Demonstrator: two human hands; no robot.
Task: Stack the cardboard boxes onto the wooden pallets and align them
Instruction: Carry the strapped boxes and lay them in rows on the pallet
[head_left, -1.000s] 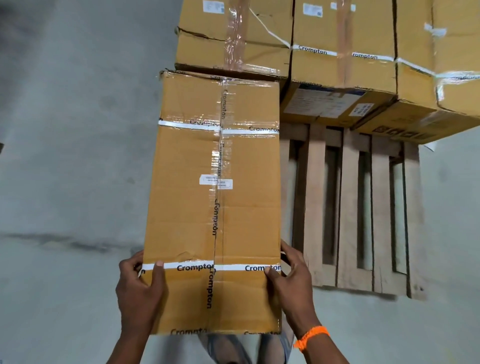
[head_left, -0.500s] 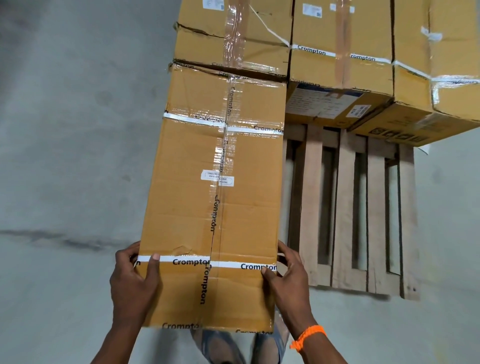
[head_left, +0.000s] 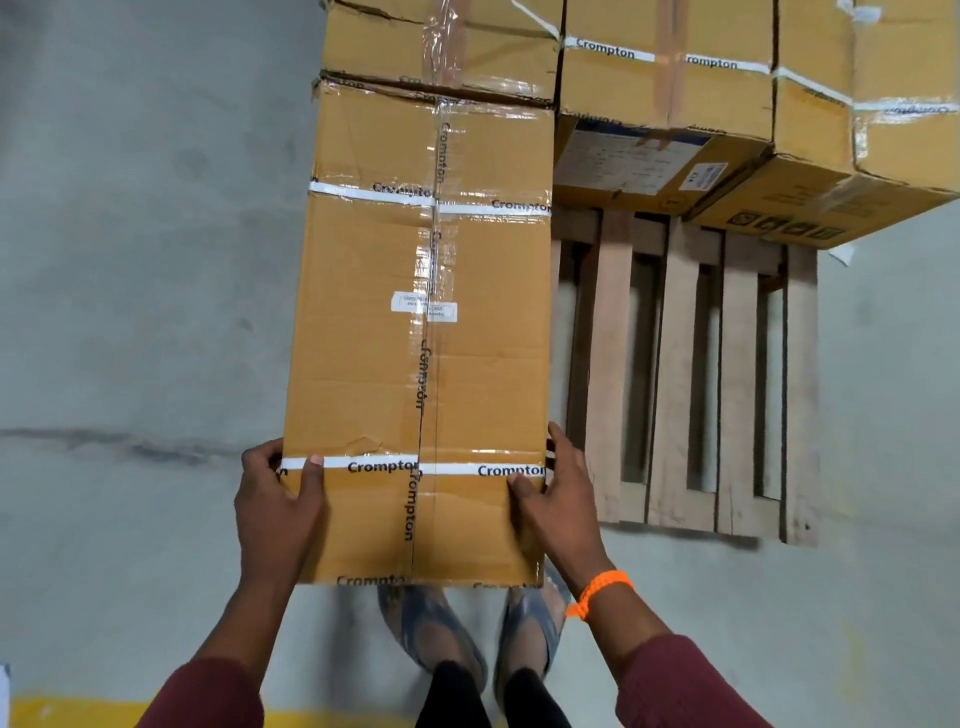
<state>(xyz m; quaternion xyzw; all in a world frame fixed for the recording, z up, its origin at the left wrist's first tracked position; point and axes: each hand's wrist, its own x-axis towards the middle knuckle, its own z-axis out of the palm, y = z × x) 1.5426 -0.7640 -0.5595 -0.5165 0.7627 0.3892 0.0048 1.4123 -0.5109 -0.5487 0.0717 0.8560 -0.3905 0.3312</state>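
Observation:
A long brown cardboard box (head_left: 363, 332) with white Crompton straps and clear tape fills the middle of the head view. My left hand (head_left: 278, 512) grips its near left edge, thumb on top by the white strap. My right hand (head_left: 558, 499), with an orange band at the wrist, grips the near right edge. The box's far end meets a stacked box (head_left: 441, 47) at the back. A wooden pallet (head_left: 680, 374) lies just right of the held box, its slats bare at the near end. The pallet's left part is hidden behind the box.
More taped boxes (head_left: 670, 88) stand in a row on the pallet's far end, one at the right (head_left: 831, 202) turned askew. Grey concrete floor (head_left: 130, 260) spreads to the left. My sandalled feet (head_left: 431, 634) are under the box's near end. A yellow line (head_left: 67, 712) marks the floor near me.
The box has slid forward until its far end reaches the stacked box. Both hands kept their hold and moved with it.

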